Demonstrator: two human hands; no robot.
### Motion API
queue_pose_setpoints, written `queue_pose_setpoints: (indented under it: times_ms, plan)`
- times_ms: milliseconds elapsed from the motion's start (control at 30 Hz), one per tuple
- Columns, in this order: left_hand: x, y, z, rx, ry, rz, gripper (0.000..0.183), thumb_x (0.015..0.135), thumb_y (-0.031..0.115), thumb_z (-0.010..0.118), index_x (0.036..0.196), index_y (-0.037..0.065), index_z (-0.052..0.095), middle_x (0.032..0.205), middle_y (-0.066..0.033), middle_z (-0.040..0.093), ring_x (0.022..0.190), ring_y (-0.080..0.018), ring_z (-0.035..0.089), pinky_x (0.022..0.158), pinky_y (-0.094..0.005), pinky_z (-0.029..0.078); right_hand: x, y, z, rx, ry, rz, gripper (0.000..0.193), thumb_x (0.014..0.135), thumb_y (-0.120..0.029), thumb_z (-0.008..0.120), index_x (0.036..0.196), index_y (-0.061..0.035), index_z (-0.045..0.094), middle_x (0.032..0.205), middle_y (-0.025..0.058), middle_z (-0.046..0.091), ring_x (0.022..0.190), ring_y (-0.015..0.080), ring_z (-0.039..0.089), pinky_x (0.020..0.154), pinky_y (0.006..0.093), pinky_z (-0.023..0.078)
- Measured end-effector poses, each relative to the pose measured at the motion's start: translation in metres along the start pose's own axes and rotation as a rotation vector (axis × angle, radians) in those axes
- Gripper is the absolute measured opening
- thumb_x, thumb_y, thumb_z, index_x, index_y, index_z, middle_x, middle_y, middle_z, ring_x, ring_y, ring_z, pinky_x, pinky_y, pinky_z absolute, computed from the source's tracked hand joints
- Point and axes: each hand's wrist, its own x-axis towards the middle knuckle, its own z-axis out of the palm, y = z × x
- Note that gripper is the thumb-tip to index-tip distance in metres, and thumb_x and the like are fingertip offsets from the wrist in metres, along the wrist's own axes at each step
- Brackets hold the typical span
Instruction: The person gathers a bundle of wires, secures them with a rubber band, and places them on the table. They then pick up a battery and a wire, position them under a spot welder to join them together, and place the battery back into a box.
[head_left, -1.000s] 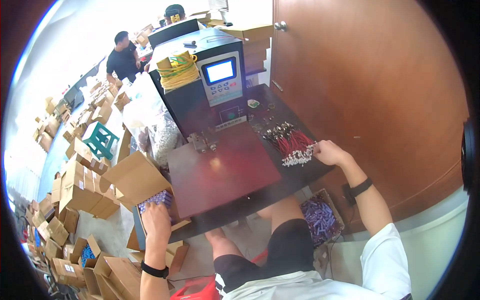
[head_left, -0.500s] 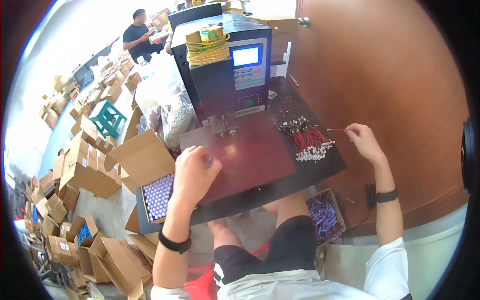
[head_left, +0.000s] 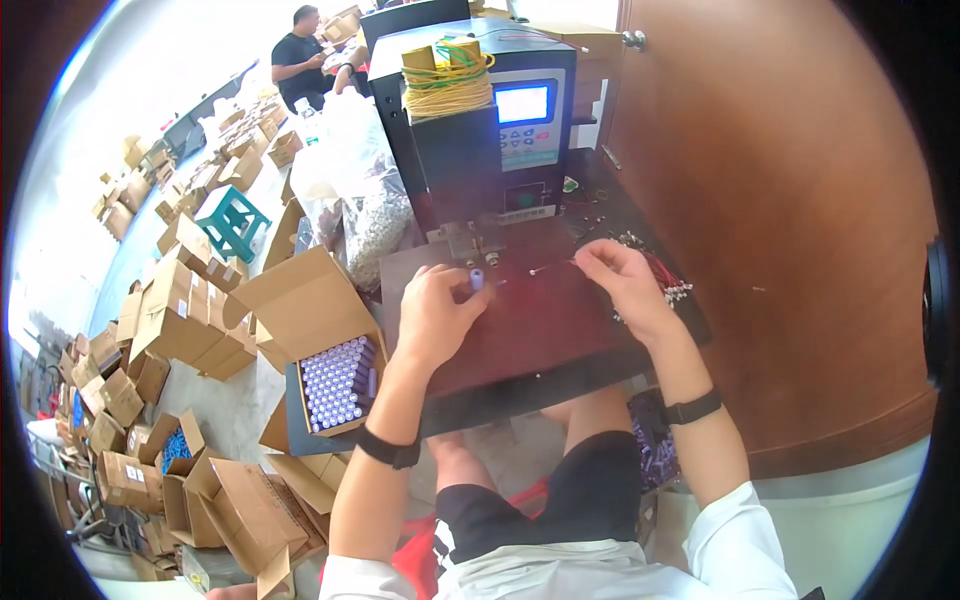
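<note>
Surface (head_left: 480,400): dark; carries all work items, 12 o'clock being the side away from the person. Machine (head_left: 450,175): black cabinet with lit screen, at 12 o'clock on the surface. Red-brown board (head_left: 535,325): in front of the machine; its middle is bare and should remain so for free wrist movement. Open carton (head_left: 305,295): at 8 o'clock of the board, holding purple cells in rows.

Left hand (head_left: 435,310): over the board's 10 o'clock part, fingers grasping one cell. Right hand (head_left: 622,285): toward the board's 2 o'clock edge, fingers pinching one thin lead. Bundle of leads (head_left: 670,282): at 3 o'clock, partly behind the right hand.

Electrode fixture (head_left: 465,243): projects from the machine's base, just beyond the cell at about 12 o'clock. Fingertips should stay well clear of its tips.

Held cell (head_left: 477,277): end face visible; exact tilt and contact with the board cannot be told. A low, steady grip leaving that face uncovered is advised. Held lead (head_left: 556,266): free end toward 9 o'clock, apart from the cell. Pinching nearer that end would, in my judgement, limit sag and improve aim
</note>
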Motion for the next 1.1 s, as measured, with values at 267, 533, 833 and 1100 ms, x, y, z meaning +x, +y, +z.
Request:
queue_pose_setpoints:
  times_ms: [267, 533, 833, 1100]
  plan:
    - [0.002, -0.014, 0.014, -0.012, 0.093, 0.048, 0.023, 0.079, 0.021, 0.078, 0.088, 0.000, 0.075, 0.080, -0.0131, 0.066, 0.080, -0.0298, 0.060, 0.074, -0.0394, 0.049, 0.011, 0.017, 0.023, -0.069, 0.097, -0.080, 0.018, 0.100, -0.021, 0.066, 0.104, -0.0026, 0.068, 0.094, -0.0046, 0.063, 0.088, 0.0042, 0.053, 0.081, 0.0211, 0.042]
    - [0.003, -0.015, 0.017, -0.033, 0.105, 0.047, 0.024, 0.079, 0.020, 0.077, 0.089, -0.001, 0.075, 0.083, -0.0136, 0.066, 0.083, -0.0305, 0.060, 0.076, -0.0393, 0.049, 0.011, 0.015, 0.026, -0.183, 0.142, -0.112, 0.019, 0.101, -0.022, 0.065, 0.101, -0.0033, 0.066, 0.089, -0.0069, 0.059, 0.083, 0.0035, 0.049, 0.077, 0.0212, 0.041]
    - [0.002, -0.014, 0.016, -0.025, 0.120, 0.056, 0.024, 0.079, 0.019, 0.078, 0.090, -0.002, 0.075, 0.083, -0.0136, 0.066, 0.082, -0.0300, 0.061, 0.075, -0.0390, 0.049, 0.014, 0.012, 0.030, -0.209, 0.149, -0.156, 0.018, 0.101, -0.021, 0.065, 0.101, -0.0025, 0.066, 0.086, -0.0071, 0.058, 0.079, 0.0026, 0.048, 0.074, 0.0204, 0.040]
    - [0.002, -0.013, 0.016, -0.037, 0.128, 0.060, 0.023, 0.079, 0.019, 0.078, 0.087, -0.002, 0.074, 0.082, -0.0134, 0.066, 0.082, -0.0299, 0.061, 0.074, -0.0387, 0.050, 0.015, 0.015, 0.027, -0.220, 0.152, -0.145, 0.023, 0.100, -0.021, 0.066, 0.103, 0.0019, 0.067, 0.090, -0.0001, 0.066, 0.085, 0.0080, 0.055, 0.079, 0.0244, 0.045]
